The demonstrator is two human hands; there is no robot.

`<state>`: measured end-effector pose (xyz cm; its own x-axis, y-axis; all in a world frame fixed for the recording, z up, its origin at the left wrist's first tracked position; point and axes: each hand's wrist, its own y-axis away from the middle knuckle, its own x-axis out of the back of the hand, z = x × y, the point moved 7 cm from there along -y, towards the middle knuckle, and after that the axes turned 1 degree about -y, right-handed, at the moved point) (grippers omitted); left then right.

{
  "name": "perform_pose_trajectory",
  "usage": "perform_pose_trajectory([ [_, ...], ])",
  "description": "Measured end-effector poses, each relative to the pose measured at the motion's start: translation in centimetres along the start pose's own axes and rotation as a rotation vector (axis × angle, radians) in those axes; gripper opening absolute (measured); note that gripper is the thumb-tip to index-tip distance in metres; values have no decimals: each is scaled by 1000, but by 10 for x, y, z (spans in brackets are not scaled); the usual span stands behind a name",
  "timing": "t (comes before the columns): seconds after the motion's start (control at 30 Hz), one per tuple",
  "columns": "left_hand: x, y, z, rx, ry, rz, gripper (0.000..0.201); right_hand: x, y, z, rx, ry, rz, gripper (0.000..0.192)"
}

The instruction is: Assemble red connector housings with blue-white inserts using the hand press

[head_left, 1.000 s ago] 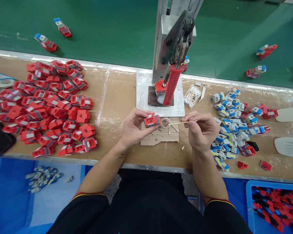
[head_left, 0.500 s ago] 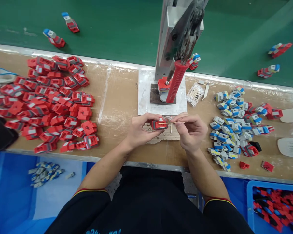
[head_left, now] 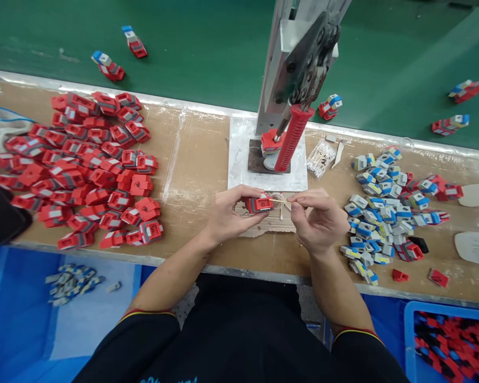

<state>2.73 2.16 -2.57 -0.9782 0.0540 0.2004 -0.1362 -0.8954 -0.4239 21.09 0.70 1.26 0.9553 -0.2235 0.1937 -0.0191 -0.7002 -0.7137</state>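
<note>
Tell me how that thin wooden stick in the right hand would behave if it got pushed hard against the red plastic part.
The thin wooden stick looks slender, so it would probably flex or snap under a hard push. The right hand pinches it with fingertips alone, suggesting it is very light. The small red plastic part, gripped by the left hand, looks rigid and unlikely to give.

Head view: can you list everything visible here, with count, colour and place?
red part: one, red and grey, in the left hand
thin stick: one, pale, in the right hand, tip at the part
red pile: many, red and grey, bench left
blue and grey pile: many, bench right
press: one, grey metal, red handle, bench centre
conveyor belt: green, behind, a few parts on it
blue bin: one, lower right, holding red parts
left hand: holds the part
right hand: pinches the stick
</note>
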Motion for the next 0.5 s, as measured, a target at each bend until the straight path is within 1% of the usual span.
perform_pose_trajectory([
  [0.13,2,-1,2,-25,-28,7,27,2,-2,-2,34,51,-24,19],
  [0.23,4,-1,0,-13,-37,8,27,13,-6,1,8,37,-15,14],
  [0.27,4,-1,0,-8,-44,8,26,16,-8,4,-9,44,-34,13],
  [0.3,5,-1,-1,-4,-50,9,26,17,-10,7,-27,68,-81,13],
  [0.33,6,-1,-2,-4,-54,11,25,16,-10,11,-43,110,-158,13],
  [0.43,7,-1,-3,-39,-56,24,25,0,-5,24,-64,282,-468,14],
  [0.5,8,-1,-3,-74,-57,35,26,-10,0,30,-59,348,-610,16],
])
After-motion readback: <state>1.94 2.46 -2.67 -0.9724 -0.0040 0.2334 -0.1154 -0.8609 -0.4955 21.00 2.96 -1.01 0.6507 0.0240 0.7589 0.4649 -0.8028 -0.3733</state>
